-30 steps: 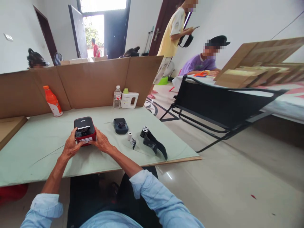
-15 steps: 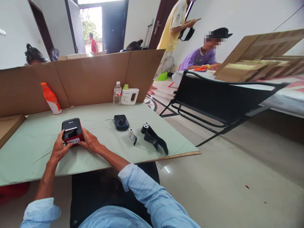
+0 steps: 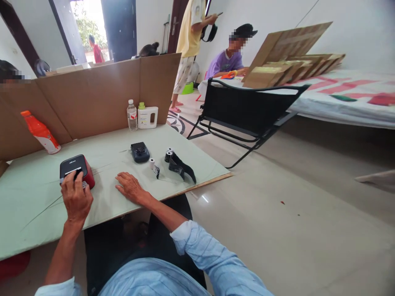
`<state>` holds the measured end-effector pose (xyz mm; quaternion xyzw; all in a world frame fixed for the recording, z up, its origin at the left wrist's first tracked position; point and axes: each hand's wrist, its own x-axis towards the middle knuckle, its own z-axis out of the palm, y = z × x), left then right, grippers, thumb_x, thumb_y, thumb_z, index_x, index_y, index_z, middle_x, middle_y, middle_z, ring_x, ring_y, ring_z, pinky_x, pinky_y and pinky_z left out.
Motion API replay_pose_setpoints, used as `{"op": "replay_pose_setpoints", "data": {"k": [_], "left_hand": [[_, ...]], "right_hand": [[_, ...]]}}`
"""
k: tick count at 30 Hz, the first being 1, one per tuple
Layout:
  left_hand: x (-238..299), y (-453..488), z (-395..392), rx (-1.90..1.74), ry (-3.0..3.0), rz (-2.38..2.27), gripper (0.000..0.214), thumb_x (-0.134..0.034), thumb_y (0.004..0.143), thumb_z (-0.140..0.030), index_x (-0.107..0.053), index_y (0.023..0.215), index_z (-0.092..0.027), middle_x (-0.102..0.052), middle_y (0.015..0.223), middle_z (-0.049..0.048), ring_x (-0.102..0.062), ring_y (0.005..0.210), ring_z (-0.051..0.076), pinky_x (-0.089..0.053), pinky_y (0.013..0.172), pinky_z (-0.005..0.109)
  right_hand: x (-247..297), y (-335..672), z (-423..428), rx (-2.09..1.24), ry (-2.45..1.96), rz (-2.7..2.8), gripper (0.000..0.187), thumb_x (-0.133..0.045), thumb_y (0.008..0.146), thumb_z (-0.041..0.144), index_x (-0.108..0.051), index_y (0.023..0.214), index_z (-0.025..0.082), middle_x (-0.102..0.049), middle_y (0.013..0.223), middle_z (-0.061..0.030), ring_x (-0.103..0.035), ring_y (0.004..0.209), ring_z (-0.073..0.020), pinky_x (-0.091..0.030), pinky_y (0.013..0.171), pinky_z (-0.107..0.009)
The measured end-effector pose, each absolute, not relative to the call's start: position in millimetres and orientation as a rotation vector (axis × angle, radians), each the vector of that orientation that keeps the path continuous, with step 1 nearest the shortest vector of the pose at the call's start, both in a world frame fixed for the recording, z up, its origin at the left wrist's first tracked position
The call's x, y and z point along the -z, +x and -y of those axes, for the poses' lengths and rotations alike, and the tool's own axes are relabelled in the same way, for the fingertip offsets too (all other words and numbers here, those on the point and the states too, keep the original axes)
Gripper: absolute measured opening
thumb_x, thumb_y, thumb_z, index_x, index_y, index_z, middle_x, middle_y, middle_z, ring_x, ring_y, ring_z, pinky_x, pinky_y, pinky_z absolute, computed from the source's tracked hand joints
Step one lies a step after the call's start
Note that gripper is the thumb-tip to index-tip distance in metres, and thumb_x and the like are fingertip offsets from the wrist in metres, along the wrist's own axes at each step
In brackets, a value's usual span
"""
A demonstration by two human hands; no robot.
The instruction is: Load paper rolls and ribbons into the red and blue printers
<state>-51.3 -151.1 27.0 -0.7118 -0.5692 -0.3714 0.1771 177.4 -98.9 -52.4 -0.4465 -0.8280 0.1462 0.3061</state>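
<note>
A black-topped box-like device with red sides (image 3: 88, 174), perhaps a label printer, sits on the left of the table. My left hand (image 3: 76, 201) reaches over its front, fingers slightly bent and apart, the tips touching its front and top edge and hiding part of it. My right hand (image 3: 131, 188) lies palm down on the table with fingers stretched, holding nothing. Beyond it are a smaller dark device (image 3: 140, 152), a small white paper roll (image 3: 152, 163) with a printed strip, and black-and-white rolls (image 3: 168, 155) with a long black strip trailing from them.
Along the cardboard screen (image 3: 101, 90) stand an orange bottle (image 3: 41, 132), a water bottle (image 3: 132, 116) and a white jug (image 3: 148, 117). A black folding chair (image 3: 247, 109) is to the right. Other people are behind the screen and by a bed with cardboard boxes (image 3: 277, 74).
My right hand has left the red-and-black device and moved right onto the table. My left hand has shifted from its left side to its front. The view has turned right.
</note>
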Motion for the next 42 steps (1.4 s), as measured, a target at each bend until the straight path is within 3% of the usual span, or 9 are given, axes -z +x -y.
{"op": "replay_pose_setpoints", "data": {"k": [6, 12, 16, 21, 25, 29, 33, 38, 42], "left_hand": [[-6, -14, 122, 0.862, -2.442, 1.546, 0.045, -0.06, 0.088, -0.021, -0.062, 0.133, -0.019, -0.063, 0.138, 0.0176, -0.058, 0.132, 0.037, -0.048, 0.115, 0.057], [2, 11, 61, 0.724, -2.677, 1.593, 0.05, -0.068, 0.082, -0.024, -0.064, 0.132, -0.019, -0.066, 0.137, 0.0154, -0.061, 0.132, 0.034, -0.05, 0.116, 0.051], [-4, 40, 18, 0.639, -2.763, 1.689, 0.061, -0.074, 0.082, -0.03, -0.06, 0.14, -0.018, -0.065, 0.144, 0.0171, -0.061, 0.137, 0.035, -0.048, 0.118, 0.05], [-4, 79, -18, 0.658, -2.852, 1.853, 0.083, -0.083, 0.077, -0.041, -0.051, 0.149, -0.016, -0.063, 0.147, 0.0217, -0.064, 0.133, 0.037, -0.052, 0.11, 0.05], [-3, 107, -29, 0.667, -2.869, 2.008, 0.091, -0.087, 0.073, -0.043, -0.047, 0.15, -0.015, -0.066, 0.142, 0.0225, -0.067, 0.125, 0.037, -0.053, 0.103, 0.045], [-1, 125, -30, 0.663, -2.847, 2.063, 0.078, -0.083, 0.075, -0.039, -0.052, 0.143, -0.016, -0.072, 0.13, 0.0159, -0.07, 0.116, 0.034, -0.053, 0.097, 0.042], [4, 131, -30, 0.702, -2.808, 2.047, 0.068, -0.082, 0.075, -0.038, -0.058, 0.136, -0.017, -0.074, 0.124, 0.0133, -0.069, 0.114, 0.033, -0.052, 0.096, 0.041], [7, 130, -27, 0.783, -2.809, 2.008, 0.057, -0.08, 0.076, -0.034, -0.062, 0.128, -0.019, -0.076, 0.112, 0.0096, -0.069, 0.107, 0.031, -0.052, 0.092, 0.039], [-2, 119, -21, 0.829, -2.766, 2.022, 0.054, -0.079, 0.077, -0.032, -0.062, 0.127, -0.02, -0.076, 0.109, 0.0089, -0.07, 0.102, 0.03, -0.053, 0.089, 0.038]], "right_hand": [[48, 203, 109, -0.306, -1.22, 2.166, 0.021, -0.068, 0.1, 0.022, -0.07, 0.121, 0.018, -0.068, 0.128, -0.0149, -0.061, 0.12, -0.029, -0.05, 0.103, -0.044], [51, 217, 116, -0.319, -1.268, 2.129, 0.019, -0.066, 0.1, 0.021, -0.072, 0.117, 0.018, -0.072, 0.12, -0.0135, -0.063, 0.115, -0.0283, -0.051, 0.1, -0.043], [41, 228, 112, -0.324, -1.216, 2.02, 0.026, -0.06, 0.101, 0.021, -0.072, 0.123, 0.021, -0.072, 0.124, -0.013, -0.062, 0.119, -0.0292, -0.051, 0.106, -0.046], [5, 273, 70, -0.256, -1.275, 1.77, 0.038, -0.047, 0.105, 0.025, -0.065, 0.138, 0.021, -0.067, 0.136, -0.0143, -0.055, 0.134, -0.0319, -0.041, 0.12, -0.052], [-11, 310, 21, -0.367, -1.51, 1.703, 0.048, -0.05, 0.104, 0.034, -0.057, 0.146, 0.013, -0.064, 0.142, -0.019, -0.053, 0.139, -0.0346, -0.038, 0.122, -0.052], [-9, 323, -8, -0.638, -1.741, 1.82, 0.043, -0.052, 0.105, 0.041, -0.066, 0.13, 0.01, -0.072, 0.129, -0.022, -0.065, 0.126, -0.0329, -0.049, 0.106, -0.04], [0, 319, -16, -0.72, -1.762, 1.866, 0.037, -0.055, 0.103, 0.04, -0.073, 0.114, 0.01, -0.078, 0.113, -0.0172, -0.073, 0.102, -0.0261, -0.052, 0.086, -0.029], [1, 313, -16, -0.727, -1.758, 1.897, 0.035, -0.055, 0.102, 0.036, -0.074, 0.117, 0.011, -0.079, 0.107, -0.0119, -0.072, 0.094, -0.022, -0.051, 0.08, -0.026], [-14, 301, -13, -0.698, -1.718, 1.925, 0.033, -0.057, 0.101, 0.036, -0.073, 0.117, 0.012, -0.079, 0.109, -0.0131, -0.072, 0.096, -0.023, -0.051, 0.081, -0.027]]}}
